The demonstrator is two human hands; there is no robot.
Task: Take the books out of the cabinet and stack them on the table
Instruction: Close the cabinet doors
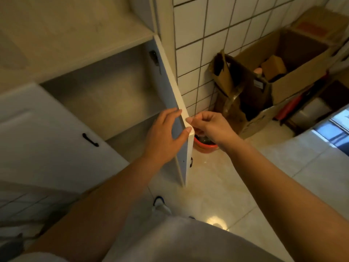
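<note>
The cabinet (105, 95) stands with its right door (178, 118) swung out edge-on. The left hand (162, 137) lies on the door's inner face, fingers fairly straight, thumb on the top corner. The right hand (209, 125) has its grip closed in a pinch on the door's edge. No books show on the shelves in view. At two o'clock sit cardboard boxes (283, 76).
</note>
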